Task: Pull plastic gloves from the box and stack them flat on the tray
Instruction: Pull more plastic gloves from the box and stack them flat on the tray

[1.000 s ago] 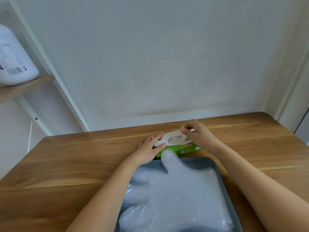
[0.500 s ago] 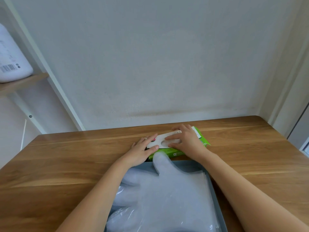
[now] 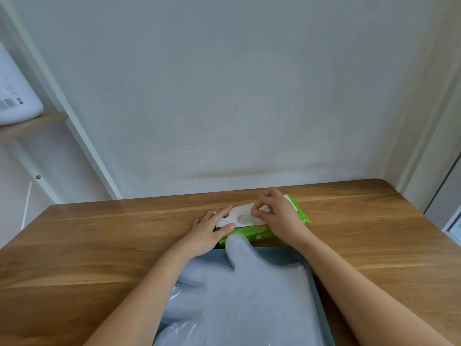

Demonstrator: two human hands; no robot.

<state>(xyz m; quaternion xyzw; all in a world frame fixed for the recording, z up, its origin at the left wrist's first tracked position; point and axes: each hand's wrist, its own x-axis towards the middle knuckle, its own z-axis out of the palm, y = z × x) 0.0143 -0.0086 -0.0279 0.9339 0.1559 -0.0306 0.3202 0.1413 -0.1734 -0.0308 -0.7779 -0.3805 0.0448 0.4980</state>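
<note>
A green and white glove box (image 3: 258, 232) lies flat on the wooden table, just beyond the grey tray (image 3: 316, 295). My left hand (image 3: 208, 233) grips the box's left end, thumb on the front side and fingers across the top. At the oval opening in the box top, my right hand (image 3: 279, 216) has its fingertips curled and pinches a bit of clear plastic glove (image 3: 262, 209). A stack of translucent plastic gloves (image 3: 249, 295) lies flat on the tray, one thumb poking over the far rim toward the box.
The wooden table (image 3: 99, 245) stands against a pale wall. A shelf at the left carries a white container (image 3: 15, 96). The table's right edge runs close to a door frame (image 3: 424, 171).
My right hand went from resting flat on the box top to curling its fingertips at the opening. The left hand stayed on the box's left end.
</note>
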